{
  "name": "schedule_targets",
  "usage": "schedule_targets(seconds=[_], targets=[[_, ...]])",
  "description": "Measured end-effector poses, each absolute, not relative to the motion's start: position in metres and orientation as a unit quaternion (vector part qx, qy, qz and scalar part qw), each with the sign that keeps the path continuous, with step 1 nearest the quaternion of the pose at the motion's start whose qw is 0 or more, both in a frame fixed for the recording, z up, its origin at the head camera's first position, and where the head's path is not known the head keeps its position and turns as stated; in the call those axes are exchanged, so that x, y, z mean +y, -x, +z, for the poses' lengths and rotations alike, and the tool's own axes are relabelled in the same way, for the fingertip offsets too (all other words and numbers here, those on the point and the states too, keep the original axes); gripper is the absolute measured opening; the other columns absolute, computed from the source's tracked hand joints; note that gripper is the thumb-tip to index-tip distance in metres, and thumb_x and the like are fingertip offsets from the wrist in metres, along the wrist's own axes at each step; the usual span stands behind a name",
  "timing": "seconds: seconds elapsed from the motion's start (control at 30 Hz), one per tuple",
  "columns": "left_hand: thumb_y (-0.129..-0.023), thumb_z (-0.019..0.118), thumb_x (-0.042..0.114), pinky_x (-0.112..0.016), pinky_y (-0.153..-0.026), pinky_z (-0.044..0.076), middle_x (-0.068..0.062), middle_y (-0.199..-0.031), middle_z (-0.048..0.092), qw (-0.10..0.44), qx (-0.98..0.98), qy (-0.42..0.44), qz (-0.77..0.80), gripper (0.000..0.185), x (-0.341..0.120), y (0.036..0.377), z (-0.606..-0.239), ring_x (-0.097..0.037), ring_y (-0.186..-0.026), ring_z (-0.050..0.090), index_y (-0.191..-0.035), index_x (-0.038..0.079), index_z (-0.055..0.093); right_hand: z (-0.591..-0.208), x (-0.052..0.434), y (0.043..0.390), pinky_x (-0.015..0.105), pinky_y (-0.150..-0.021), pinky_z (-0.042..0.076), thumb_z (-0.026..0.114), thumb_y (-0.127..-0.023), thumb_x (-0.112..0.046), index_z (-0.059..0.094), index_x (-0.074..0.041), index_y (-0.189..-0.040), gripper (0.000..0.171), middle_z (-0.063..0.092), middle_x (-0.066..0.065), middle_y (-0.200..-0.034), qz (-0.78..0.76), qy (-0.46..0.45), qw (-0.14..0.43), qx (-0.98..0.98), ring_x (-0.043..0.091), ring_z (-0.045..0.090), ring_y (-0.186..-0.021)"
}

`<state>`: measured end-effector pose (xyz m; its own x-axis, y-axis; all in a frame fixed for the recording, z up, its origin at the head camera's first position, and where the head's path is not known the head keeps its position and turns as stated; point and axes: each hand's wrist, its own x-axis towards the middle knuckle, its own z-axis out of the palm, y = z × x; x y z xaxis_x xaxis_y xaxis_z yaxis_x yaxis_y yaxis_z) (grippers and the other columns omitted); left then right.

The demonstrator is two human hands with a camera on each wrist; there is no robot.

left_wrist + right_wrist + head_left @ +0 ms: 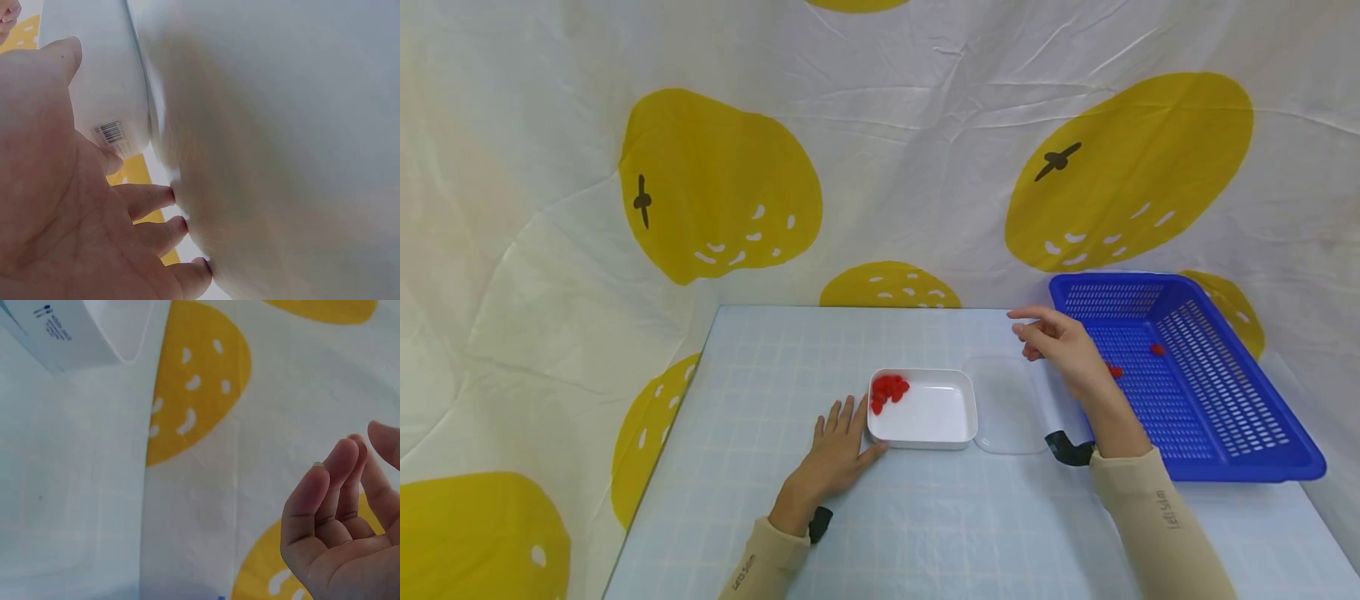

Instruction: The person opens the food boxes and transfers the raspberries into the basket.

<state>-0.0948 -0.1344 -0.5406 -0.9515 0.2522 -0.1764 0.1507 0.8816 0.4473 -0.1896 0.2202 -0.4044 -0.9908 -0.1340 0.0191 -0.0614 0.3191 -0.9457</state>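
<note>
Table (925, 533) — white tray (925, 437), clear lid (1007, 408), blue basket (1225, 433).

Left hand (69, 206) fingers (153, 197) touch the white container (106, 81).

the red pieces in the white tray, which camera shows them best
The head view. It shows the small red pieces heaped in the far left corner of the white rectangular plastic tray, with the left hand flat against the tray's left side. The left wrist view shows only the tray's outer wall, the right wrist view only one corner; neither shows the pieces.
</note>
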Motion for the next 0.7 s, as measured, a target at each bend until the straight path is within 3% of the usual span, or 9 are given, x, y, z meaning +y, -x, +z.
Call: schedule_targets(seconds=[0.2,0.5,0.7], targets=[[-0.097,0.054,0.057,-0.063,-0.116,0.008,-0.017,-0.165,0.014,0.112,0.963,-0.104,0.223,0.089,-0.135,0.095,-0.542,-0.041,-0.150,0.006,-0.162,0.013,0.011,-0.421,0.192,0.191,0.027,-0.073,0.056,0.065,-0.099,-0.024,0.065,-0.005,-0.129,0.035,0.061,0.009,-0.086,-0.586,0.066,0.066,0.805,0.022,0.062,-0.073],[-0.097,0.054,0.058,-0.063,-0.116,0.009,-0.017,-0.165,0.015,0.111,0.964,-0.104,0.220,0.090,-0.134,0.095,-0.542,-0.041,-0.150,0.007,-0.162,0.013,0.011,-0.444,0.152,0.189,0.032,-0.073,0.055,0.067,-0.098,-0.023,0.067,-0.006,-0.126,0.033,0.057,0.020,-0.088,-0.607,0.081,0.103,0.784,0.050,0.058,-0.085],[-0.097,0.054,0.058,-0.063,-0.116,0.009,-0.017,-0.165,0.015,0.110,0.964,-0.102,0.218,0.090,-0.133,0.095,-0.544,-0.041,-0.150,0.008,-0.162,0.013,0.012,-0.458,0.135,0.189,0.034,-0.073,0.055,0.067,-0.097,-0.023,0.068,-0.008,-0.124,0.031,0.056,0.029,-0.092,-0.610,0.074,0.116,0.780,0.054,0.056,-0.086]])
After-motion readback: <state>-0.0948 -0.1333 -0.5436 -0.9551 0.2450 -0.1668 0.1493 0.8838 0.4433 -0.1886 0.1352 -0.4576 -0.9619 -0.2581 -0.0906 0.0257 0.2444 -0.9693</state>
